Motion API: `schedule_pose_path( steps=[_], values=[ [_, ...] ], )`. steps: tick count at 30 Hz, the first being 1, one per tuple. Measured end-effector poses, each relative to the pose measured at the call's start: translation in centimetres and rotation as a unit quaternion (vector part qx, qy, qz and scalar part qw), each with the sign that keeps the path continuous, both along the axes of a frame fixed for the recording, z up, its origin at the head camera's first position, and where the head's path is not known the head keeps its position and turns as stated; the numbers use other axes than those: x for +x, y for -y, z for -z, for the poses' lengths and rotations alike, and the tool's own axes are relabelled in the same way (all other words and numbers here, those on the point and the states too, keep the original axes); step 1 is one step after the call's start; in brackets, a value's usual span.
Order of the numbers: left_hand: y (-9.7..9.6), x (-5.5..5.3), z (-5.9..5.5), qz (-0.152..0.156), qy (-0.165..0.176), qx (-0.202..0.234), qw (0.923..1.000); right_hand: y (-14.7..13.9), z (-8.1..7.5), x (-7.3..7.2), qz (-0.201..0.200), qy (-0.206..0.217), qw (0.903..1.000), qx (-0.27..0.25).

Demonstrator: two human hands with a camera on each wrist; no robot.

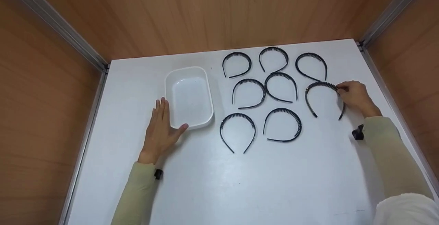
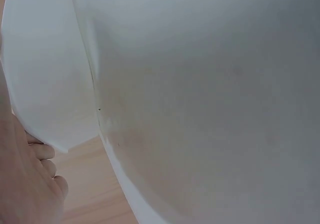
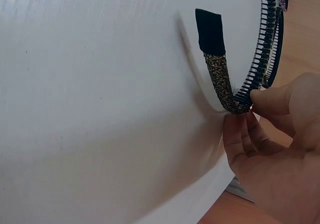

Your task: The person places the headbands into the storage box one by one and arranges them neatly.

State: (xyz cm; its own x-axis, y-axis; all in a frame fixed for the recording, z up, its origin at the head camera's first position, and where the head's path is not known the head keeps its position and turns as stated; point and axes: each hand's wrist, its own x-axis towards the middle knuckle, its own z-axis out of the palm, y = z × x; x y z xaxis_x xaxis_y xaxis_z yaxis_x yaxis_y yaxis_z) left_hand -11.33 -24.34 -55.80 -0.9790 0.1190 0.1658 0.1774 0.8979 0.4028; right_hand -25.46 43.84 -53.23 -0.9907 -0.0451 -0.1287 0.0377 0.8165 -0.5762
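Wood-grain panels [image 1: 223, 12] rise behind and along both sides of a white worktop [image 1: 240, 187], metal strips [image 1: 396, 9] edging the corners, and all the action is out on the right: the right hand [image 1: 356, 96] has a headband [image 1: 322, 83], thumb and fingers [image 3: 234, 136] pinched closed on one arm of it, near the worktop's right edge, both loose ends pointing back towards the person! Look at it from the right wrist, a dark comb of teeth along the inside, a glittery gold-and-black stretch, a plain black tip, and its shadow falling on the white just beside it. Over to the left, the left hand [image 1: 158, 129] lies flat and open against a white tray [image 1: 190, 101], fingers straight and together along its left side, thumb stretched out to the near edge, gripping nothing. Between the two hands, seven more dark headbands: three across the back, at left [image 1: 237, 53], centre [image 1: 273, 48] and right [image 1: 310, 54], that last one reaching right up to the held one, though whether they touch I cannot tell; two in the middle, left [image 1: 249, 80] and right [image 1: 280, 74], side by side and meeting at their curves; and two nearest the person, left [image 1: 237, 114] and right [image 1: 300, 125], well apart from the tray and from each other's ends
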Motion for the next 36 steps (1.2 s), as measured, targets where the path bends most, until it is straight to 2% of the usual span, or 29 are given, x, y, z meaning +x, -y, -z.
schedule_pose_path(
  steps=[14, 22, 31, 36],
  values=[
    [-0.1, 0.2, 0.1, -0.003, -0.005, 0.002, 1.0000, -0.4, -1.5, 0.5, 0.023, 0.068, 0.9974, -0.005],
    [0.0, 0.1, 0.1, 0.000, -0.003, 0.001, 1.0000, -0.4, -2.2, 0.6, 0.033, 0.064, 0.9972, -0.021],
    [0.0, 0.2, 0.0, 0.004, 0.001, -0.001, 1.0000, 0.2, -3.4, 0.9, 0.054, 0.082, 0.9933, -0.060],
    [0.1, 0.1, 0.2, 0.002, -0.005, 0.005, 1.0000, 0.5, -3.8, 0.9, 0.055, 0.071, 0.9925, -0.083]
  ],
)
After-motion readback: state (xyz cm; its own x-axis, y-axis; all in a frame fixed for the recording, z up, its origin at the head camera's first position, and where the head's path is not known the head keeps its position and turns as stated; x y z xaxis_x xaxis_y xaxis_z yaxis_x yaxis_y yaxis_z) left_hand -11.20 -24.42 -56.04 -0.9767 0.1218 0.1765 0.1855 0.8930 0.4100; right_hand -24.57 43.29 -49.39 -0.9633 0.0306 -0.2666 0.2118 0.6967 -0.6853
